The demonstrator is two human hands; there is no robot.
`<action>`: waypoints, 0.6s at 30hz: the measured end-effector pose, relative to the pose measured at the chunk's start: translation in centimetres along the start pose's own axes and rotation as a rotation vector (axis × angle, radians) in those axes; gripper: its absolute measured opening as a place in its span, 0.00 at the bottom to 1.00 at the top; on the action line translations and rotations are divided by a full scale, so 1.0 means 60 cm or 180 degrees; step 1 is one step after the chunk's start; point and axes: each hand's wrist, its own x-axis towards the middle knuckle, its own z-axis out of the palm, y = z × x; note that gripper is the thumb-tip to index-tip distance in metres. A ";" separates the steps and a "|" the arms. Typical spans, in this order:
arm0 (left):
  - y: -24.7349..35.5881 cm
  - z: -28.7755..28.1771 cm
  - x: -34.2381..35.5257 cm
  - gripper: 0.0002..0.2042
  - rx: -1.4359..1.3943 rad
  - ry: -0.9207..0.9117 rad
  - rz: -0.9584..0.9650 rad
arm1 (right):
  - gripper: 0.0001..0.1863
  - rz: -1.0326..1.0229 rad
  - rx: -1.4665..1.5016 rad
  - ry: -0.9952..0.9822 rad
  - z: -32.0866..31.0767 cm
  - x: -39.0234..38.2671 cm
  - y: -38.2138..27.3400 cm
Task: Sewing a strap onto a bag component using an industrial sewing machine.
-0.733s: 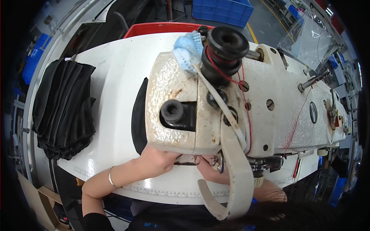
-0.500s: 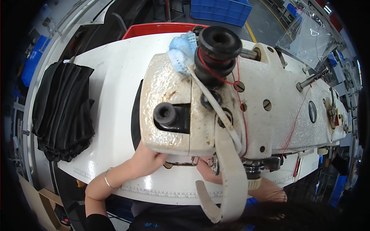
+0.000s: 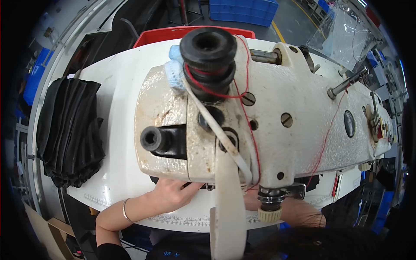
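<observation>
A thin silver bangle [image 3: 125, 210] circles the bare left wrist; the upper sleeve [image 3: 108, 252] is black.

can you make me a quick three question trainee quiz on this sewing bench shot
1. True or false: the stack of black pleated fabric lies on the white table to the person's left of the cream sewing machine head.
2. What colour is the thread running across the machine head? A) blue B) red C) green
3. Fill in: the left hand, a thin metal bangle on its wrist, rests at the machine's ____ edge, the side toward the person.

Key
1. True
2. B
3. Near. The right hand is mostly hidden under the machine.
</observation>
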 end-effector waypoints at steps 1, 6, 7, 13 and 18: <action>0.000 0.004 -0.006 0.18 -0.0131 -0.0029 -0.0088 | 0.15 -0.0040 -0.0082 -0.0017 -0.002 -0.001 0.000; 0.000 0.000 -0.001 0.17 -0.0186 -0.0077 -0.0093 | 0.15 -0.0246 -0.0451 -0.0125 -0.001 -0.003 0.003; 0.000 0.002 -0.003 0.16 -0.0286 -0.0085 -0.0135 | 0.15 -0.0286 -0.0528 -0.0154 0.000 -0.004 0.003; -0.004 0.002 0.001 0.16 -0.0276 0.0066 0.0017 | 0.15 -0.0551 -0.0978 -0.0313 0.003 -0.005 0.004; -0.004 -0.001 0.002 0.16 -0.0329 0.0004 0.0050 | 0.15 -0.0765 -0.1353 -0.0437 0.003 -0.007 0.002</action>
